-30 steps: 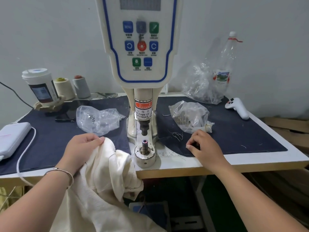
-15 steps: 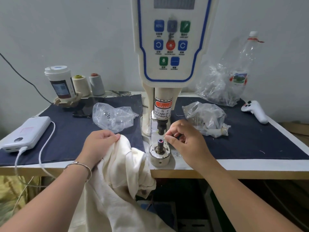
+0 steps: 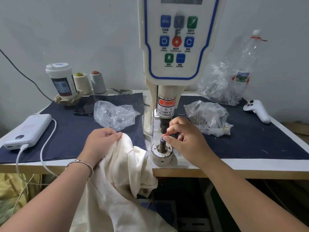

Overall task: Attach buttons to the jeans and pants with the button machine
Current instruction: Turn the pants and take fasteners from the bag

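From the head camera, the right hand (image 3: 187, 139) pinches something tiny, too small to tell, at the top of the button machine (image 3: 173, 47)'s post (image 3: 162, 144). The left hand (image 3: 100, 141) grips the cream pants (image 3: 123, 168) just left of it. A clear bag (image 3: 207, 118) sits behind the right hand, another bag (image 3: 115, 114) behind the left.

A plain pale grey painted wall (image 3: 83, 30) stands behind a white-topped wooden-edged work table (image 3: 234, 169). Dark blue denim cloth mats (image 3: 75, 131) cover the table. The light is soft and even.
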A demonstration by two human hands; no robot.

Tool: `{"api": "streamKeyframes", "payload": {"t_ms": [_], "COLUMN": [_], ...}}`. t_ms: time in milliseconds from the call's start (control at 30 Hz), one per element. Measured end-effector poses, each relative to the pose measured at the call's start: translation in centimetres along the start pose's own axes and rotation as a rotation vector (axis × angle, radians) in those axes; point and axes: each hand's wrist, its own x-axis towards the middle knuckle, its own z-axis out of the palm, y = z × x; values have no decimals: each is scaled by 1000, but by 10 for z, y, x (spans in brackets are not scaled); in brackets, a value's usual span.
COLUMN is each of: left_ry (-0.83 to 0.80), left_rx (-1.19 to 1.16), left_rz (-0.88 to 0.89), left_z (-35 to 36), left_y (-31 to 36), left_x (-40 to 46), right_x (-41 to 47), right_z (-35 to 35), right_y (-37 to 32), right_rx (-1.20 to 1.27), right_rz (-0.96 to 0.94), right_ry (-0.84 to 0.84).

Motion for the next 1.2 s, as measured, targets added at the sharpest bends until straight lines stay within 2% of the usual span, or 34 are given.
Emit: {"api": "streamKeyframes", "payload": {"t_ms": [367,467,533,600,700,900,1000,1100,1200], "left_ry": [-1,-31,-97,-262,-540,-779,-804,-797,-855], "left_rx": [-26,-35,-180,-354,-353,-443,-434,-447,-409], "left_rz": [1,4,2,0,46,127,200,245,334], "left_z": [1,-2,-11,-29,-48,-45,-43,-49,-55], "left_y": [-1,5,14,26,42,74,90,100,108], "left_x": [2,-4,-14,-29,-58,-104,-118,-124,-130], "right_x": [-2,-12,-24,-38,-56,-66,-66,-72,-76], "right_z": [-6,-13,-19,-25,-30,-13,-20,-39,-62], "right_y": [0,-4,-10,-19,-42,-96,-100,-97,-90], "right_rx": [12,37,76,116,226,430,469,546,465], "right_rz": [30,66,98,110,98,104,139,240,198], "right_ry": [-13,75,153,177,80,-245,-300,-442,-534]}}
